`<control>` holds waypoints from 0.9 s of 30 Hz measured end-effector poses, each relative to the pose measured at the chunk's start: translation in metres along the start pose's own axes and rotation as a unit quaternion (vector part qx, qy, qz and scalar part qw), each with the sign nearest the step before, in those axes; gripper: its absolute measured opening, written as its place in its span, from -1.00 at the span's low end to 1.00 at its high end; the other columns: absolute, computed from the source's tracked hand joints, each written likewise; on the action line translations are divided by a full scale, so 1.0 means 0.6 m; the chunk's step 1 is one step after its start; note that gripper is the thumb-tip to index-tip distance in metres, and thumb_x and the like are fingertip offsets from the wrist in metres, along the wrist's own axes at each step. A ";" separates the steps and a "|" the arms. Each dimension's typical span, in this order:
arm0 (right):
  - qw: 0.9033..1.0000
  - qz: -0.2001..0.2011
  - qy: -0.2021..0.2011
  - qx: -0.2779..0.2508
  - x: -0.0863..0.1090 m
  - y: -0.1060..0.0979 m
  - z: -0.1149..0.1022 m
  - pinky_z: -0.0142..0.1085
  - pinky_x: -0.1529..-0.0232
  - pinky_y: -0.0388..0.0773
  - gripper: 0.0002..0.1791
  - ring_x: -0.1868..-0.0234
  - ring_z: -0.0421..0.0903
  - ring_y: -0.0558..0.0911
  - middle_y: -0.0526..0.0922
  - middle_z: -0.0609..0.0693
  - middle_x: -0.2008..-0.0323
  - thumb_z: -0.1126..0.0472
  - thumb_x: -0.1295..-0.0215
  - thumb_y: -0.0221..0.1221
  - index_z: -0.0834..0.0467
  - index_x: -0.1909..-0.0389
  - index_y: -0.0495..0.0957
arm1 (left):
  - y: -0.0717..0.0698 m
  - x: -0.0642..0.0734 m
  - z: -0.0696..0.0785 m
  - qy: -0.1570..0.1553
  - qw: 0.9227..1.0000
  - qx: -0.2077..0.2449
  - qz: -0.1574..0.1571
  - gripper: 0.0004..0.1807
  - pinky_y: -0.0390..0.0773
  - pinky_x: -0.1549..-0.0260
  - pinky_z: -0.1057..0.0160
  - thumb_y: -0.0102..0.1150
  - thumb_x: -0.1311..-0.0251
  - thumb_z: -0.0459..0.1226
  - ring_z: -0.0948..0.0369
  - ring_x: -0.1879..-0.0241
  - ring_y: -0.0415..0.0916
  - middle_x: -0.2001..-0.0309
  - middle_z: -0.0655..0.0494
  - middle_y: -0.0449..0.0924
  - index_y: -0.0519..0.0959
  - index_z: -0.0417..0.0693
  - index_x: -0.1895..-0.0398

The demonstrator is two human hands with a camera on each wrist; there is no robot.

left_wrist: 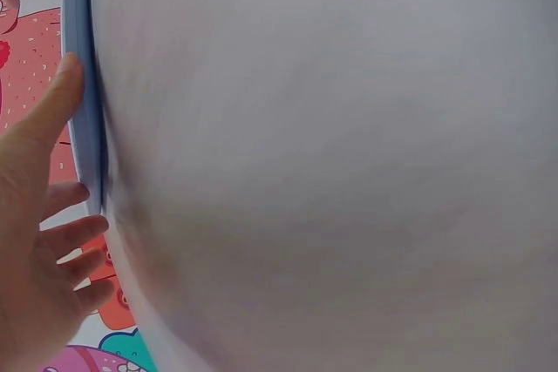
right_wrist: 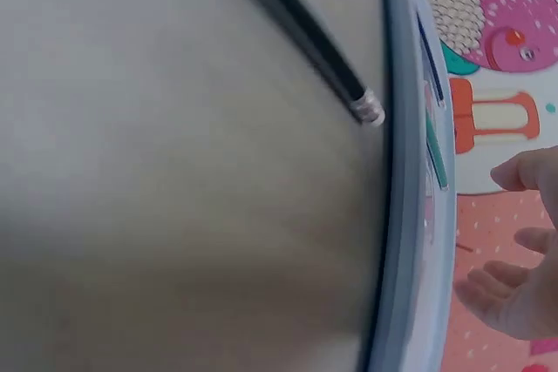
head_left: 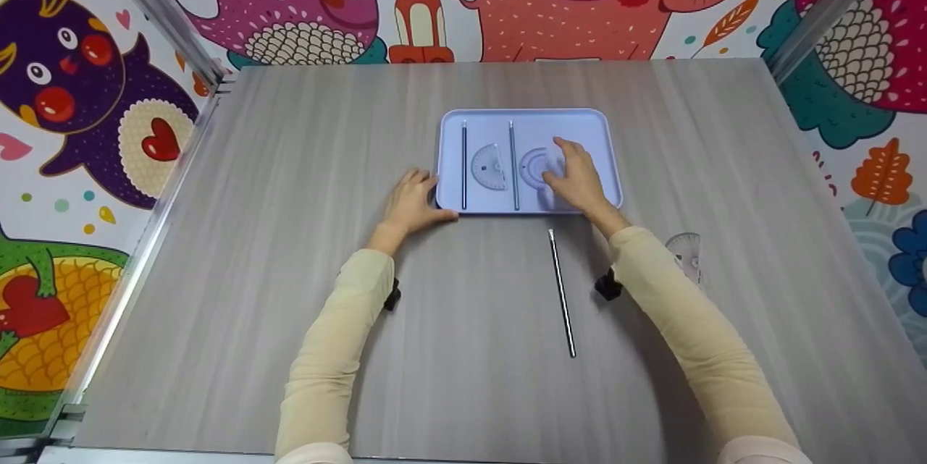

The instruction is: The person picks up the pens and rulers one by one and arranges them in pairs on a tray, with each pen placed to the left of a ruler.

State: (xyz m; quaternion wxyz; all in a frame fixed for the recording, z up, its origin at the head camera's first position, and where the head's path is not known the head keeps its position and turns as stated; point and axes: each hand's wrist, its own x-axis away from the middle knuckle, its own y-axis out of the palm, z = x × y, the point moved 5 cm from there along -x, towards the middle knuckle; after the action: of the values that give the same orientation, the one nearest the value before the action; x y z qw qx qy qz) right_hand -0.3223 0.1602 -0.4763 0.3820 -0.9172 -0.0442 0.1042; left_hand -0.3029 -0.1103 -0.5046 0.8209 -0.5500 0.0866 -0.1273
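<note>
Tray: on the table (head_left: 253,232), toward its far side; tray (head_left: 592,125) lies flat, long side facing the person.
Left hand (head_left: 413,203): at the tray's near left corner, thumb against the near rim, other fingers spread and loosely extended by the left side.
Right hand (head_left: 579,178): over the right part of the tray, thumb and forefinger well apart, the fingers relaxed and gripping nothing.
Tray contents, left to right: dark pencil (head_left: 464,167), left protractor (head_left: 489,167), green pencil (head_left: 514,167), right protractor (head_left: 534,169).
Right protractor: beside the right thumb, partly covered; whether the thumb touches it is hard to tell.
Loose pencil (head_left: 562,290): on the table, its tipped end near the tray's near rim, the rest slanting toward the person.
Loose protractor (head_left: 686,252): on the table, partly hidden by the right sleeve (head_left: 695,334).
Walls (head_left: 572,15): printed with cartoon animals.
</note>
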 end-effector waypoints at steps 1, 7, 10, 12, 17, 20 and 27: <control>0.999 0.000 -0.018 0.029 0.004 0.000 -0.004 0.00 -0.23 0.18 -0.30 -0.20 0.26 0.26 0.27 0.38 -0.17 0.25 -0.05 0.17 0.36 -0.24 0.21 | 0.000 0.000 0.000 0.002 1.000 -0.001 0.002 -0.07 0.09 -0.28 0.07 0.33 0.22 0.14 -0.09 -0.26 0.11 -0.18 -0.22 0.33 0.36 -0.27 -0.18; 0.985 -0.028 -0.080 0.150 0.025 0.008 -0.021 0.08 -0.27 0.05 -0.25 -0.28 0.31 0.11 0.15 0.42 -0.25 0.03 -0.14 0.14 0.33 -0.28 0.16 | -0.002 0.000 0.001 0.015 1.000 -0.008 0.013 -0.07 0.12 -0.26 0.09 0.34 0.24 0.14 -0.09 -0.24 0.15 -0.14 -0.22 0.36 0.38 -0.29 -0.16; 0.978 -0.052 -0.084 0.182 0.039 0.010 -0.024 0.09 -0.30 -0.04 -0.20 -0.32 0.29 0.03 0.08 0.41 -0.28 -0.07 -0.18 0.08 0.33 -0.31 0.10 | -0.001 0.000 0.001 0.013 1.000 -0.008 0.012 -0.06 0.09 -0.27 0.08 0.34 0.24 0.14 -0.10 -0.25 0.14 -0.15 -0.23 0.35 0.37 -0.30 -0.16; 0.974 -0.063 -0.086 0.199 0.052 0.009 -0.025 0.07 -0.32 -0.09 -0.16 -0.33 0.27 -0.01 0.05 0.40 -0.30 -0.13 -0.19 0.04 0.34 -0.32 0.06 | 0.000 0.000 0.002 0.009 1.000 -0.004 0.009 -0.06 0.07 -0.28 0.08 0.34 0.24 0.14 -0.11 -0.26 0.12 -0.16 -0.24 0.34 0.37 -0.29 -0.17; 0.961 -0.069 -0.103 0.248 0.089 0.005 -0.028 0.00 -0.34 -0.12 -0.07 -0.35 0.24 -0.01 0.03 0.38 -0.31 -0.21 -0.17 0.01 0.40 -0.32 0.01 | 0.005 -0.005 0.005 0.011 1.000 -0.004 -0.002 -0.06 0.07 -0.28 0.07 0.33 0.23 0.15 -0.09 -0.26 0.11 -0.16 -0.22 0.34 0.36 -0.28 -0.18; 0.955 -0.065 -0.113 0.265 0.110 0.004 -0.030 0.02 -0.34 -0.11 -0.04 -0.35 0.23 0.00 0.04 0.38 -0.31 -0.24 -0.14 0.02 0.40 -0.32 0.01 | 0.003 -0.007 0.006 0.014 1.000 -0.007 -0.004 -0.06 0.09 -0.27 0.06 0.34 0.24 0.15 -0.08 -0.26 0.11 -0.16 -0.21 0.35 0.36 -0.28 -0.18; 0.952 -0.085 -0.105 0.275 0.156 0.004 -0.035 0.11 -0.30 -0.07 -0.01 -0.31 0.29 0.05 0.08 0.40 -0.29 -0.28 -0.10 0.03 0.38 -0.32 0.03 | -0.004 -0.005 0.003 0.006 1.000 -0.014 -0.013 -0.05 0.06 -0.28 0.05 0.34 0.23 0.15 -0.09 -0.28 0.08 -0.18 -0.21 0.32 0.36 -0.27 -0.18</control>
State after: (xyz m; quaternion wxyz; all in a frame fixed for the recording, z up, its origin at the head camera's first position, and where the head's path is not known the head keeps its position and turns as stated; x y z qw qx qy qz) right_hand -0.2266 0.1589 -0.4781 0.6203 -0.7531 -0.1319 0.1749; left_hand -0.3054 -0.1085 -0.5019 0.8109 -0.5617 0.0857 -0.1399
